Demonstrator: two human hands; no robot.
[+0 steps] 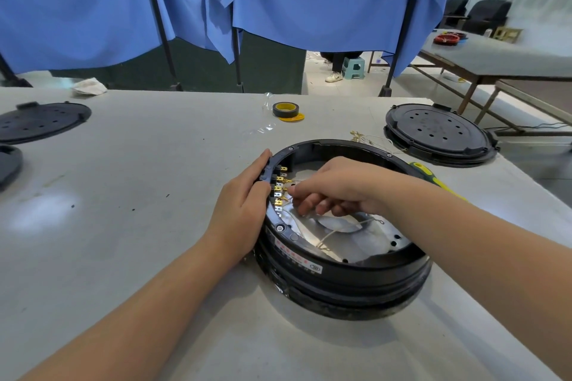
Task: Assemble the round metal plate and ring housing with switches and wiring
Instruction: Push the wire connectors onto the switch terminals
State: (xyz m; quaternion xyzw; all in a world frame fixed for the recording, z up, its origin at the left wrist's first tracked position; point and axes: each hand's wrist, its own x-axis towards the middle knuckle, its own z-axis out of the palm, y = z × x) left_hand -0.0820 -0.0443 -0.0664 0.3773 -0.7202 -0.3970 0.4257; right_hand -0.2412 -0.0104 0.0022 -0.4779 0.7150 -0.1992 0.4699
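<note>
A black ring housing [346, 275] stands on the grey table, with a round metal plate [371, 238] lying inside it. A row of switches with brass terminals [280, 187] lines its left inner wall. My left hand [244, 204] grips the housing's left rim from outside, thumb over the edge by the switches. My right hand [334, 185] reaches inside and pinches a thin wire end at the terminals. A pale wire [337, 230] trails across the plate's centre hole.
A black perforated cover [439, 133] lies at the back right, with loose wires with brass lugs [368, 139] beside it. A yellow-green screwdriver [433, 176] sits behind my right forearm. A tape roll [285, 110] is at the back centre. Two black covers [40, 120] lie at the far left.
</note>
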